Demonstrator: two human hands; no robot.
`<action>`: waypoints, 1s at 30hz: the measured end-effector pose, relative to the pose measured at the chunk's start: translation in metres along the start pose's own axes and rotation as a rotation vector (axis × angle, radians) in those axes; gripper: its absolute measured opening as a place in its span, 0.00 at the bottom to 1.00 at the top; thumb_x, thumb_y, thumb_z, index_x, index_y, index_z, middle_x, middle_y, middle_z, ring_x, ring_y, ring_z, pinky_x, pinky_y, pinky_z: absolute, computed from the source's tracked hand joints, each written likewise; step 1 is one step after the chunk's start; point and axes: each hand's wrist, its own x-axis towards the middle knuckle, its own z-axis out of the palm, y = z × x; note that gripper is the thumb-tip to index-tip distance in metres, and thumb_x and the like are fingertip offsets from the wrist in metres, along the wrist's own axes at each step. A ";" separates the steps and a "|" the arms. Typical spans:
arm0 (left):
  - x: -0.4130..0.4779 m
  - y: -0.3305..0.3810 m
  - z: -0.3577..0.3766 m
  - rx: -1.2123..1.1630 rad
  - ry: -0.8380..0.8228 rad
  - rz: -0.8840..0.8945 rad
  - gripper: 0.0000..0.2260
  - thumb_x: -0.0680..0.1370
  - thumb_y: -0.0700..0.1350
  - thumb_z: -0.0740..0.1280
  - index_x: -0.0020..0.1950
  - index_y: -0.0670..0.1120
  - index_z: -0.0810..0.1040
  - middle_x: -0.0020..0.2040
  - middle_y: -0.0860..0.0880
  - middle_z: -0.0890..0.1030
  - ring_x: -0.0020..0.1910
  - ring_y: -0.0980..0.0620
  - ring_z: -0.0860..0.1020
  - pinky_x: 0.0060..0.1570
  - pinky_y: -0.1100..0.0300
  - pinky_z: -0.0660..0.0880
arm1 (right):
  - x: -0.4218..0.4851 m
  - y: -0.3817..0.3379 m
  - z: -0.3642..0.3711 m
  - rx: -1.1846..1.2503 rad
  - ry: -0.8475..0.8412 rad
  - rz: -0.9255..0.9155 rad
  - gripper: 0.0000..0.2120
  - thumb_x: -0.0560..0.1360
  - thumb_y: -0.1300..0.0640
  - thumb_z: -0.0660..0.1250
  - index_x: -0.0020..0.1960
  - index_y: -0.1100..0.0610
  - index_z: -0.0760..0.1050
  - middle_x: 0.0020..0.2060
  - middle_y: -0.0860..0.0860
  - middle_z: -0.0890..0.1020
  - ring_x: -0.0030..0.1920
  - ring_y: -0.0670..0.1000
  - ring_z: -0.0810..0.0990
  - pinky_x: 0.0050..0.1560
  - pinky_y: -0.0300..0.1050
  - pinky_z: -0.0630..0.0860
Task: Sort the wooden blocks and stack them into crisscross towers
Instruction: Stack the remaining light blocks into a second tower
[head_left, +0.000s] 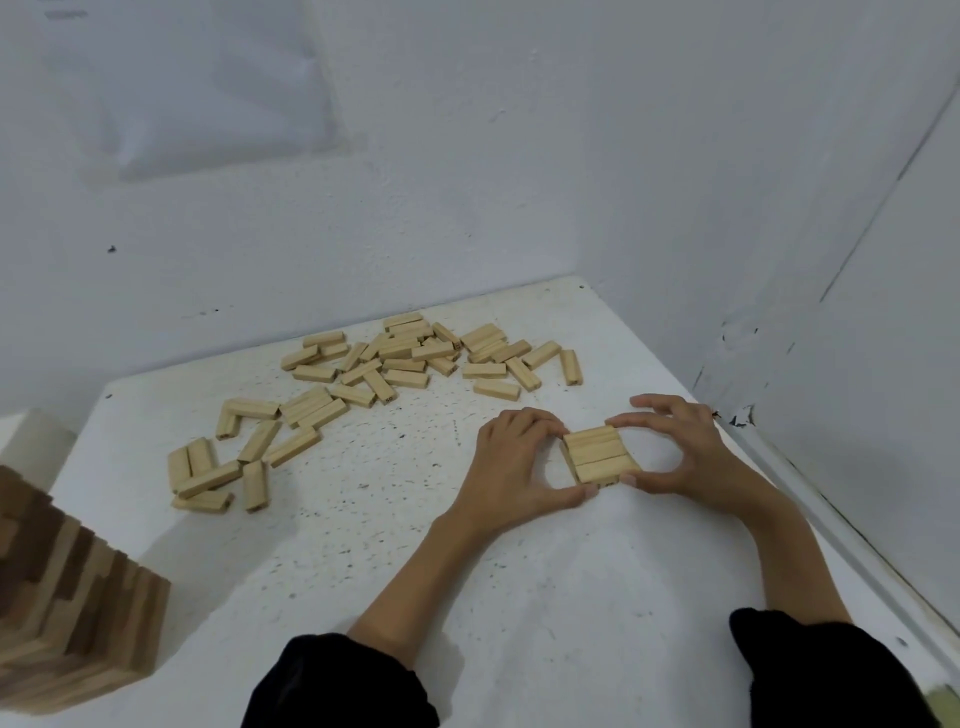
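I see L hand (511, 462) & R hand (680, 452) fingers curled, pinching the low stack (597, 457) centre-right; uneven squeeze could skew or topple its blocks.

Small dark marks on blocks (383, 391) are unreadable.

Left hand (514, 457) and right hand (675, 452) squeezing small block stack (597, 453), loose blocks (384, 364) beyond

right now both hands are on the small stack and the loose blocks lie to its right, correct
Not quite. The head view shows the loose blocks to the left of the small stack and farther back, not to its right. The left hand and right hand do both grip it.
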 end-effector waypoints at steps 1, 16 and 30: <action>-0.001 0.000 -0.001 0.013 -0.025 -0.002 0.37 0.62 0.72 0.61 0.63 0.50 0.73 0.61 0.56 0.71 0.62 0.58 0.65 0.60 0.61 0.58 | -0.001 -0.002 -0.001 0.015 -0.014 0.012 0.29 0.56 0.28 0.65 0.56 0.21 0.64 0.61 0.34 0.65 0.67 0.47 0.62 0.59 0.30 0.52; -0.040 0.034 0.006 0.235 -0.326 -0.155 0.55 0.60 0.78 0.28 0.76 0.42 0.34 0.76 0.46 0.33 0.74 0.52 0.32 0.72 0.46 0.31 | -0.025 -0.029 0.012 0.174 0.091 0.293 0.55 0.54 0.16 0.31 0.68 0.42 0.68 0.67 0.37 0.61 0.70 0.42 0.52 0.72 0.46 0.45; -0.038 0.042 0.006 0.179 -0.296 -0.194 0.55 0.60 0.78 0.34 0.76 0.43 0.36 0.77 0.44 0.37 0.76 0.49 0.37 0.72 0.49 0.34 | -0.025 -0.030 0.010 0.150 0.125 0.287 0.49 0.53 0.16 0.32 0.65 0.35 0.61 0.66 0.38 0.61 0.71 0.45 0.51 0.69 0.44 0.45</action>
